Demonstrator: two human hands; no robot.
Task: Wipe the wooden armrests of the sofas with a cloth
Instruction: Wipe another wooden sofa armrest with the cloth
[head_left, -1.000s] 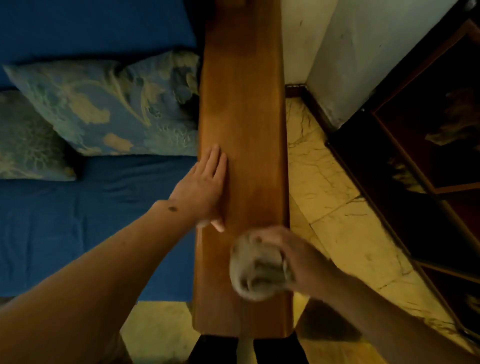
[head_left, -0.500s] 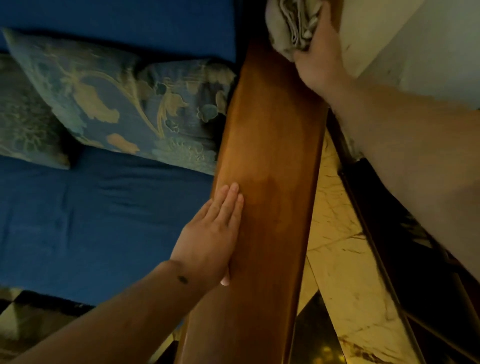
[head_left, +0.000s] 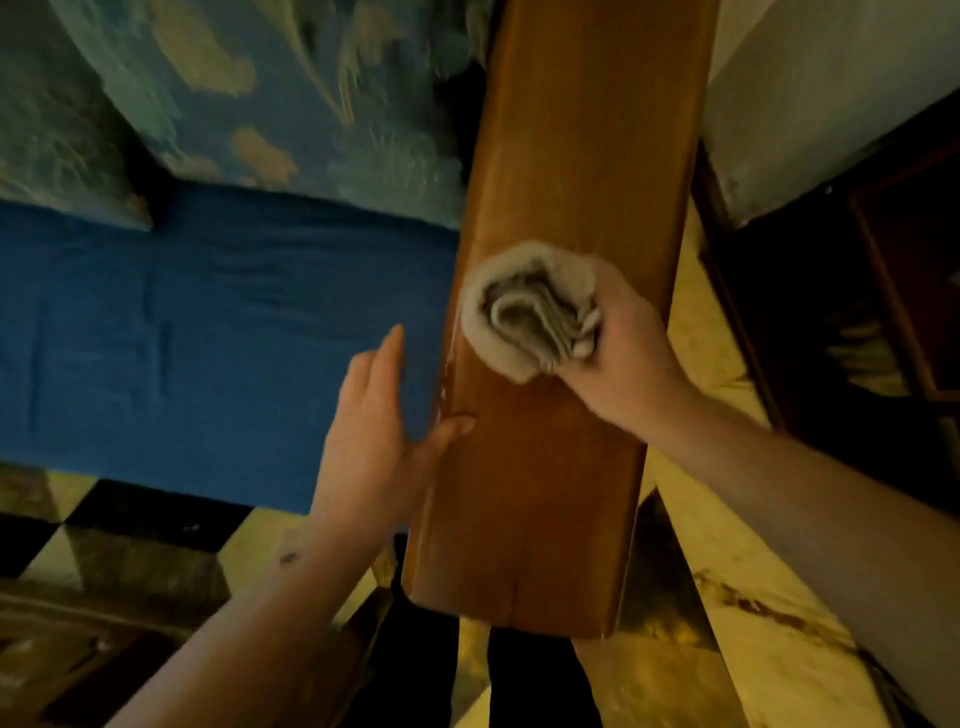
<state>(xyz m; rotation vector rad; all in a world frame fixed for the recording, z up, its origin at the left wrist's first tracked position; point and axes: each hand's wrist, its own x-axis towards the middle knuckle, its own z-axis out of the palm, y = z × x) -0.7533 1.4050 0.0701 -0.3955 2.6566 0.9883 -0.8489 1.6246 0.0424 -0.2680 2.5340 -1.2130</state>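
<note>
While the left hand (head_left: 371, 447) rested flat-fingered against the armrest (head_left: 566, 364) edge at 7 o'clock, the right hand (head_left: 618, 353) gripped the folded cloth (head_left: 524, 312) mid-armrest; judged midway, far length toward 12 o'clock remaining.

armrest (head_left: 582, 156) beyond bare; pillow (head_left: 291, 88) seemingly abutting

the armrest (head_left: 566, 218) runs off the top edge. the right hand (head_left: 621, 348) hides part of the cloth (head_left: 511, 312); the patterned cushion (head_left: 291, 88) is blurred.
</note>
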